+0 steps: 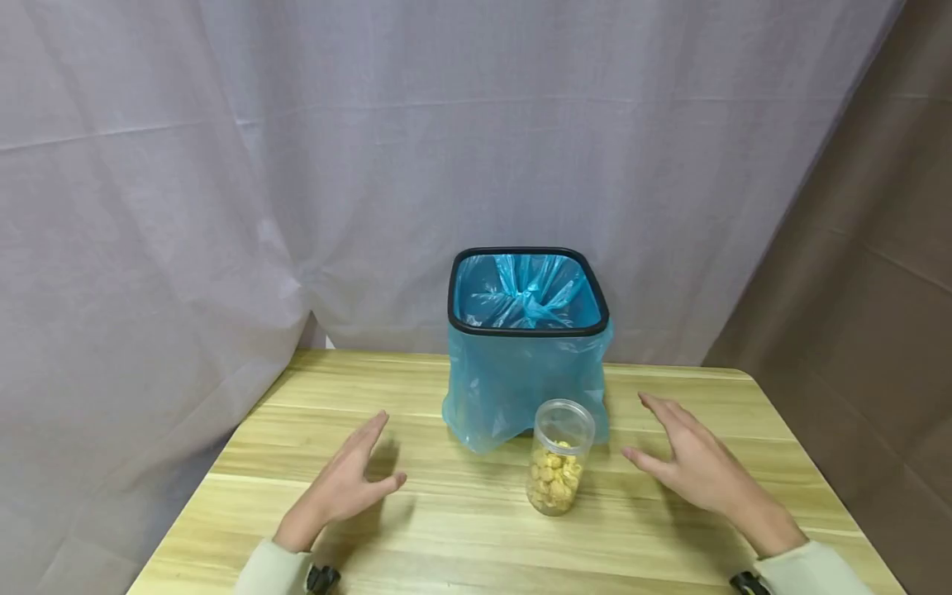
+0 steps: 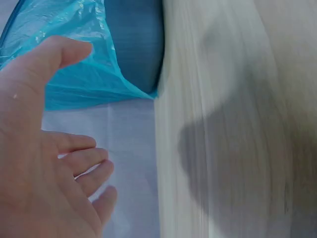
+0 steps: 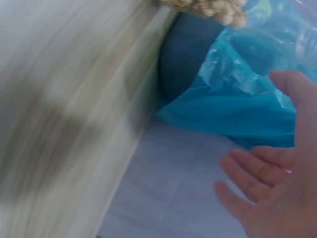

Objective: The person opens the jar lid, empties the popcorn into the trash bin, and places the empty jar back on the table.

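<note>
A clear plastic jar (image 1: 554, 479), partly filled with yellow popcorn, stands upright on the wooden table between the two hands. Right behind it is a trash bin (image 1: 529, 332) with a black rim, lined with a blue plastic bag (image 1: 513, 388) that hangs over its outside. My left hand (image 1: 344, 479) hovers over the table left of the jar, fingers extended and thumb apart, holding nothing. To the jar's right, my right hand (image 1: 699, 467) is held likewise, spread and apart from everything. Inside the bin the bag is gathered into a knot (image 1: 530, 302).
The wooden table (image 1: 461, 537) has its back edge against a grey curtain (image 1: 372, 165). Brownish cloth (image 1: 863, 273) hangs along the right side. Black straps (image 1: 321, 578) sit at the wrists below light sleeves.
</note>
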`<state>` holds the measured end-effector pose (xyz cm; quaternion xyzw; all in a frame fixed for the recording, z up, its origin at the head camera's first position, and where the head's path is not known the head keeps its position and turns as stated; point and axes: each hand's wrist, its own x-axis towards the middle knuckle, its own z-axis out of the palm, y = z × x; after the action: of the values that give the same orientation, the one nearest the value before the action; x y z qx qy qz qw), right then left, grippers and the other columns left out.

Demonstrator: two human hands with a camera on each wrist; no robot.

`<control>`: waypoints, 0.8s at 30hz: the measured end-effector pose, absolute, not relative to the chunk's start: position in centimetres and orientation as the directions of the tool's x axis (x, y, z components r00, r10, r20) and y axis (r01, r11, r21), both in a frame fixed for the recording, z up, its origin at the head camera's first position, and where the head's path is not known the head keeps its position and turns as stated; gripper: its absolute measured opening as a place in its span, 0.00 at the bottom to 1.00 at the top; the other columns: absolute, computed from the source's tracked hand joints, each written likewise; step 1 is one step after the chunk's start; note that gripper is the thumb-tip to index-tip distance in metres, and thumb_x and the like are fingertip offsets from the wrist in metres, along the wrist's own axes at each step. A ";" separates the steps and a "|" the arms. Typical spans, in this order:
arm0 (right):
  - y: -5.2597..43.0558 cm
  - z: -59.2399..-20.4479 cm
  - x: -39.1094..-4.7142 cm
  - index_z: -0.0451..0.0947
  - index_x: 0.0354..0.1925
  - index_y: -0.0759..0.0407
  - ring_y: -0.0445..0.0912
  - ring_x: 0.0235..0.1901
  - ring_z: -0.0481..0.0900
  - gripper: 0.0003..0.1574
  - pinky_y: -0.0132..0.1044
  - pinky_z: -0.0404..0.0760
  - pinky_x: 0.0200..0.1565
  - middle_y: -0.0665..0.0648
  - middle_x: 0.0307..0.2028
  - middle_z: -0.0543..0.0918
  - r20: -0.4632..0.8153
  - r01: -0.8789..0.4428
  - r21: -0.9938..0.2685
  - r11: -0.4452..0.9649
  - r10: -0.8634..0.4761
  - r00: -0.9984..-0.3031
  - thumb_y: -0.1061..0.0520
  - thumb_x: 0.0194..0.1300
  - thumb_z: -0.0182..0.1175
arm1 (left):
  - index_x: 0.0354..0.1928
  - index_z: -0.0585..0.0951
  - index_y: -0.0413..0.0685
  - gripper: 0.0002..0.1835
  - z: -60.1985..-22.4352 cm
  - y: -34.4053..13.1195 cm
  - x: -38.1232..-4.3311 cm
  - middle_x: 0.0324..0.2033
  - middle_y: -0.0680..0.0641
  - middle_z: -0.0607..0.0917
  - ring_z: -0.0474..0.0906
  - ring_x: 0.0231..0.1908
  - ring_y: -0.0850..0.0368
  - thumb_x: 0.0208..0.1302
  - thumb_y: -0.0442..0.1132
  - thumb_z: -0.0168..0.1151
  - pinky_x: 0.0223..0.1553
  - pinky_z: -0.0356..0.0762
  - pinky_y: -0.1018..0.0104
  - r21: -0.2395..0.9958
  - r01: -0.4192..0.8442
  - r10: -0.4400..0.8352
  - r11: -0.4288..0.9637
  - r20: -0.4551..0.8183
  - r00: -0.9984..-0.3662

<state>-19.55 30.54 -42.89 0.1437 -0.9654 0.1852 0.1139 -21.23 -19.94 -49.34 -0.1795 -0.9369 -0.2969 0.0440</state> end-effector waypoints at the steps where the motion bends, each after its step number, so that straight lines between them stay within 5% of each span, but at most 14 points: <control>1: 30.4 -42.7 -19.5 0.61 0.78 0.66 0.72 0.68 0.72 0.58 0.75 0.74 0.63 0.73 0.71 0.74 0.286 -0.333 -0.337 0.881 -0.241 -0.928 0.33 0.68 0.68 | 0.84 0.54 0.42 0.54 -49.3 -19.9 -21.1 0.82 0.37 0.59 0.57 0.80 0.32 0.66 0.56 0.71 0.78 0.59 0.31 0.571 0.350 0.304 0.743 0.178 -0.936; 8: 30.0 -41.3 -19.3 0.73 0.70 0.65 0.64 0.58 0.83 0.48 0.68 0.83 0.55 0.66 0.61 0.84 0.434 -0.463 -0.320 0.827 -0.307 -0.847 0.45 0.59 0.79 | 0.82 0.61 0.49 0.52 -48.4 -19.3 -20.6 0.78 0.37 0.68 0.67 0.76 0.33 0.60 0.53 0.77 0.74 0.68 0.33 0.662 0.337 0.272 0.669 0.205 -0.940; 24: 28.8 -39.6 -19.3 0.76 0.69 0.55 0.55 0.57 0.86 0.50 0.61 0.86 0.55 0.54 0.60 0.86 0.409 -0.549 -0.342 0.763 -0.405 -0.818 0.42 0.53 0.83 | 0.74 0.73 0.52 0.45 -45.6 -14.7 -20.0 0.72 0.46 0.78 0.73 0.74 0.45 0.52 0.41 0.81 0.75 0.70 0.45 0.790 0.447 0.367 0.421 0.302 -0.880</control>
<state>-19.26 28.80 -39.60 0.2575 -0.9256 0.2284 0.1575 -20.03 -14.73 -45.57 -0.2418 -0.8419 -0.4808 0.0412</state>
